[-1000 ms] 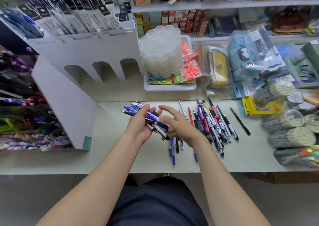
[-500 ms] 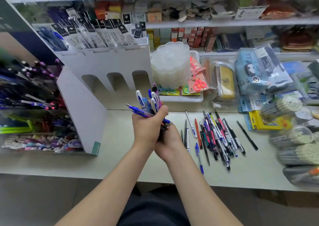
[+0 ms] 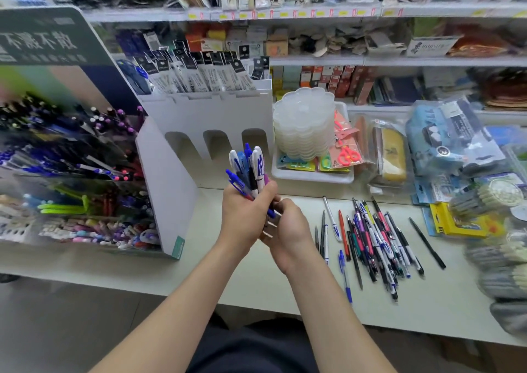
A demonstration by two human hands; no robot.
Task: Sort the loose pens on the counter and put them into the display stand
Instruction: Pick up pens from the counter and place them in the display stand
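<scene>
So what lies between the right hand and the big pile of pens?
Head view: single pens lie there, a grey pen, a white pen, a red pen, a blue pen.

One wide-angle head-worn camera looks forward and down over the pale flat-topped counter (image 3: pixel 445 301) — near enough that the bare left forearm (image 3: pixel 176 310) and bare right forearm (image 3: pixel 328 315) enter from the bottom edge. White price-tagged shelves (image 3: pixel 285 13) curve across the top.
</scene>
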